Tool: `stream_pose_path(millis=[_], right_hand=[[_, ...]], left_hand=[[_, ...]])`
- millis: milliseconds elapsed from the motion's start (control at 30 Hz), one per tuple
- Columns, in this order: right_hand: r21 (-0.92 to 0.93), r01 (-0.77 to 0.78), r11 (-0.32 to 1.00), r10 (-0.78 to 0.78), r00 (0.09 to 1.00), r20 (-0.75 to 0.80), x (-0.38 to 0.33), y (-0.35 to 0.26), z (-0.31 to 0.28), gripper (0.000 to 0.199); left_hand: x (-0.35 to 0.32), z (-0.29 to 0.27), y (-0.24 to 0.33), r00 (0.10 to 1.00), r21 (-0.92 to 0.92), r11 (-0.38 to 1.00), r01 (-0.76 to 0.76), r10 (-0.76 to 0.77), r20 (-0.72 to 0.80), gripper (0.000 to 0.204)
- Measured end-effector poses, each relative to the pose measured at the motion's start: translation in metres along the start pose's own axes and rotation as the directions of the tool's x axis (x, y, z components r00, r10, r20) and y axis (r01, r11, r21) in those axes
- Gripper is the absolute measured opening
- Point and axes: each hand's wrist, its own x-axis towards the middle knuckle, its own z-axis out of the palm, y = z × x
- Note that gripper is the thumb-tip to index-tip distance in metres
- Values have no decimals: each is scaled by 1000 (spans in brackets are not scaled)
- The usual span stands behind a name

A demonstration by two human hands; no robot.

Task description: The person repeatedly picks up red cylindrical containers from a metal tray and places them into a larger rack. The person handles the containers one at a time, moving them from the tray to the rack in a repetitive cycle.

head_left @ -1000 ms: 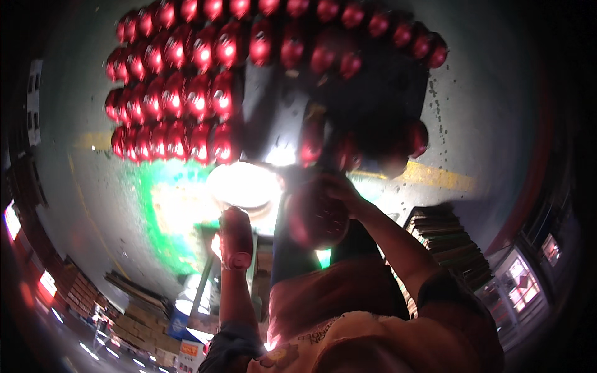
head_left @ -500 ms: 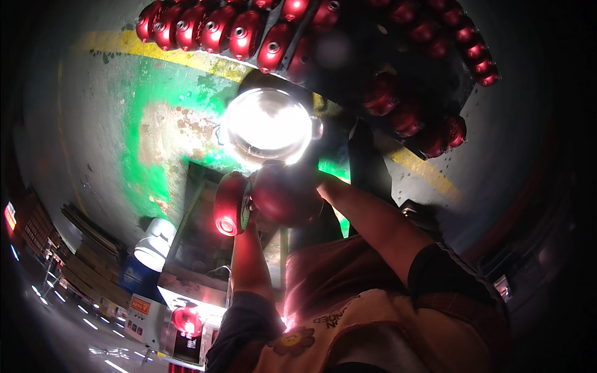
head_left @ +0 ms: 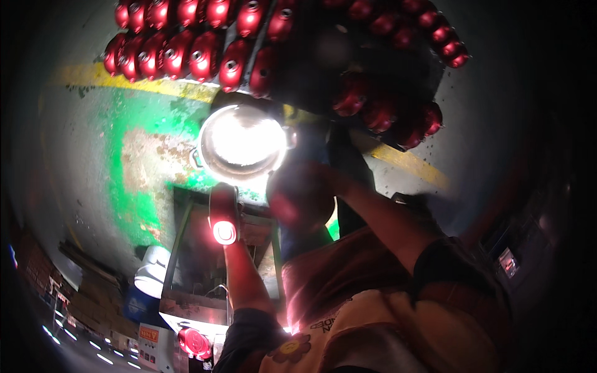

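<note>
Status of left hand (head_left: 237, 214): I hold up a glossy red oblong piece with a pale, brightly lit round end (head_left: 224, 214). My fingers are mostly hidden behind it; since it is carried at the end of my forearm, I judge them clamped on it.

Status of right hand (head_left: 336, 180): I rest it on the right side of a dark red, ball-shaped, smooth piece (head_left: 301, 199) above my lap. Shadow and blur cover these fingers; I cannot tell whether they grip.

Change: half a second ago the two pieces overlapped in view. A gap now separates them, with the oblong piece to the left. I judge that any contact between them has ended, leaving each piece to its own hand.

Surroundings: a round, shiny metal pot with side handles (head_left: 242, 144), glaring inside, stands just beyond both pieces. Farther out, rows of glossy red rounded pieces (head_left: 177, 55) line a dark flat support (head_left: 311, 78).
</note>
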Motion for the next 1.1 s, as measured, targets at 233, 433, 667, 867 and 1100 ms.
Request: stream_pose_path(millis=[233, 433, 667, 867, 1100], right_hand=[[-655, 598, 462, -883, 377, -278, -174, -183, -31, 52], [-991, 37, 126, -986, -108, -129, -186, -282, -95, 48], [-883, -465, 68, -996, -80, -34, -116, -294, -188, 53], [-882, -465, -73, -993, -48, 108, -104, -262, -162, 62], [-901, -356, -249, -968, 130, 216, -110, -318, -88, 73]], left_hand=[[86, 118, -32, 999, 645, 764, -17, -17, 47, 74], [201, 219, -136, 842, 826, -230, -515, 46, 538, 62], [258, 182, -241, 637, 538, -702, -467, 155, 755, 39], [239, 180, -252, 738, 620, -698, -358, 195, 646, 36], [280, 277, -299, 702, 555, -602, -574, -14, 712, 43]])
